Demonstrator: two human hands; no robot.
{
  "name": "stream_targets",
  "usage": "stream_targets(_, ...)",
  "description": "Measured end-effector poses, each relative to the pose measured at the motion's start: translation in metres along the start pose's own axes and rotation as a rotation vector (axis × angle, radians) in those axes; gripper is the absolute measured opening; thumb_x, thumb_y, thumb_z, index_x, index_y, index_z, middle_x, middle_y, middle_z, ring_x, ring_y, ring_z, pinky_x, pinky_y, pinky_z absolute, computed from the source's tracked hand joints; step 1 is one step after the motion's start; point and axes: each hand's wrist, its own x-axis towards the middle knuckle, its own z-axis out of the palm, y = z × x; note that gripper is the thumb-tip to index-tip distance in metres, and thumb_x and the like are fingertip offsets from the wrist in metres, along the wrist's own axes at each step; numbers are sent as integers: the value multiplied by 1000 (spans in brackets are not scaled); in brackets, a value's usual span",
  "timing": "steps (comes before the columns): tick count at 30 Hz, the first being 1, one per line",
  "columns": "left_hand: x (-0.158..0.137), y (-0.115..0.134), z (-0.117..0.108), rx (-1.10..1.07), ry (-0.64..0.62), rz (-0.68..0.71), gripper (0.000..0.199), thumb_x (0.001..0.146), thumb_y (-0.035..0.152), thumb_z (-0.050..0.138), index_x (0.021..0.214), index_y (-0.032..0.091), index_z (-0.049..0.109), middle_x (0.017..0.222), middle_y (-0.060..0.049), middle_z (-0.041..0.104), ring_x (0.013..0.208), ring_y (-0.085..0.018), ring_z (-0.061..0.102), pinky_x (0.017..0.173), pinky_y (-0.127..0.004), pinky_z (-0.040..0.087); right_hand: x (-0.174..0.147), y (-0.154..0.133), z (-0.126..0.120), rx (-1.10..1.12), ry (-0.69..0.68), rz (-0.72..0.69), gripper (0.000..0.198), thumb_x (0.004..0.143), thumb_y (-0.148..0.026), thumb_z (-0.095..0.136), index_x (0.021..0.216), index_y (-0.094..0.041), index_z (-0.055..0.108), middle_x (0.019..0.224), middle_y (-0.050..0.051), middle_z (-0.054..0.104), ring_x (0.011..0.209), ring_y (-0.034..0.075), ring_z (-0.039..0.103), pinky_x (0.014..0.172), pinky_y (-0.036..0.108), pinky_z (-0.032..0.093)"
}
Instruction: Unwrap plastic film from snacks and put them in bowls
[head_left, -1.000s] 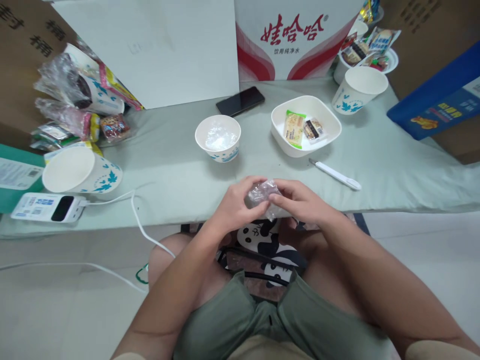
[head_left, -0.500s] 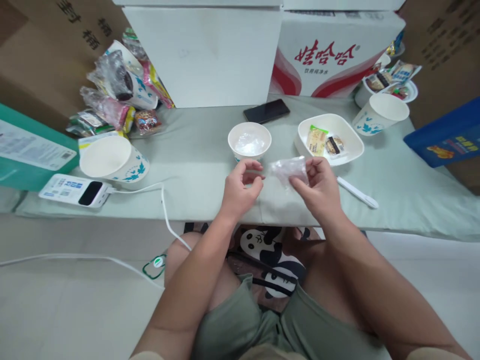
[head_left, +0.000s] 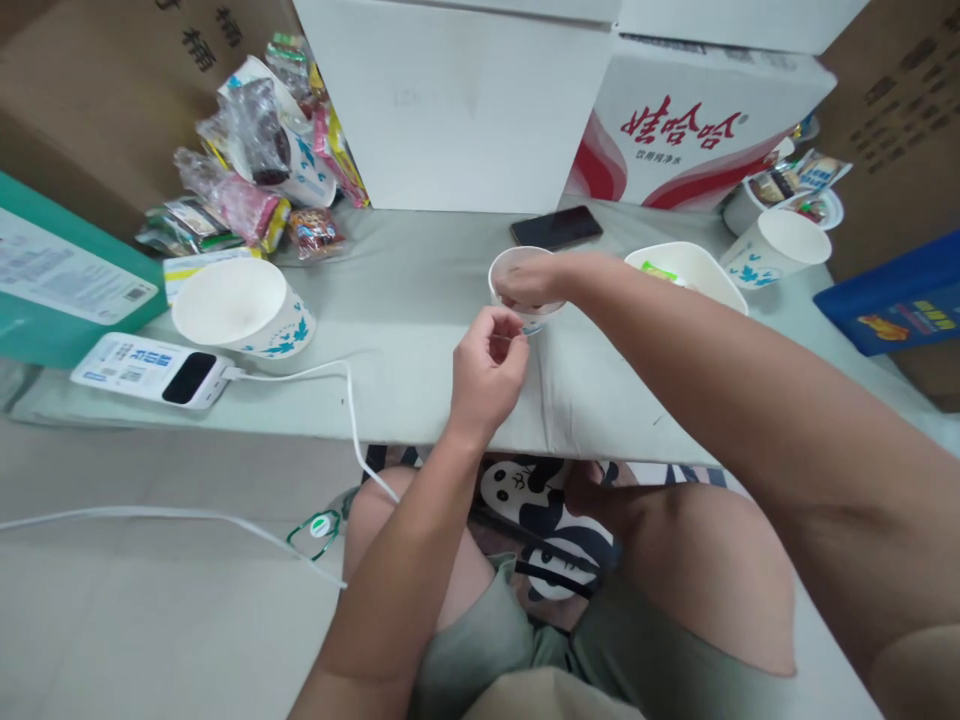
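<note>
Background carton (head_left: 686, 135) reads "娃哈哈"; the right hand (head_left: 534, 283) is inside a bowl (head_left: 514, 260).

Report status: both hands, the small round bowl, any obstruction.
Right hand in small round bowl, grip unclear. Left hand at bowl's near side, fingers curled, hold unclear. Right forearm hides part of square bowl from view.

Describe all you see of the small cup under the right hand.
The small cup is white, round and paper-like, with a trace of blue print low on its wall. It stands upright on the cloth-covered table, near the phone. The right hand dips into its mouth, hiding most of the inside and any contents. The left hand covers part of its near side; contact is unclear.
</note>
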Motion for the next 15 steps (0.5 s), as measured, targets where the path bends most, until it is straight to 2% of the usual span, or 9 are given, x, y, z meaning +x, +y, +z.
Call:
stream_targets(3, 1, 1, -4, 5, 10, 2, 7, 82, 18, 60, 83, 21, 55, 79, 1, 56, 66, -10, 51, 63, -24, 49, 3, -14, -5, -185, -274, 136, 38, 84, -33, 62, 49, -20, 59, 43, 2, 46, 51, 17, 54, 59, 34, 43)
stream_targets(5, 2, 2, -6, 8, 13, -2, 7, 82, 18, 60, 83, 21, 55, 78, 1, 56, 65, -10, 51, 62, -24, 48, -8, -31, -15, -253, -235, 108, 28, 81, -26, 62, 54, -21, 61, 50, 4, 53, 58, 19, 58, 62, 34, 43)
stream_targets(8, 2, 2, -6, 17, 17, -13, 7, 82, 18, 60, 83, 22, 55, 76, 2, 55, 65, -11, 52, 62, -24, 48, -48, -54, -30, -278, -44, 26, 4, 73, -20, 65, 69, -21, 64, 68, 5, 65, 71, 21, 60, 68, 33, 43)
stream_targets(10, 3, 1, -7, 72, 44, -4, 6, 82, 18, 60, 84, 22, 56, 78, 1, 56, 70, -13, 54, 66, -26, 49, -90, -60, -35, -226, 216, 5, 12, 74, -19, 59, 84, -22, 65, 81, 6, 70, 76, 22, 61, 70, 33, 43)
stream_targets(12, 4, -2, -9, 194, 101, 29, 10, 79, 16, 62, 87, 23, 59, 91, -2, 59, 86, -16, 59, 74, -29, 51, -136, -53, -32, -119, 443, 32, 15, 76, -18, 51, 85, -22, 62, 82, 5, 70, 75, 21, 61, 71, 33, 44)
stream_targets(15, 8, -10, -11, 363, 136, 42, 25, 74, 14, 67, 96, 25, 65, 115, -6, 56, 112, -23, 58, 90, -36, 53, -192, -25, -14, 70, 654, 175, 12, 73, -18, 49, 79, -24, 57, 74, 2, 67, 66, 18, 58, 66, 32, 45)
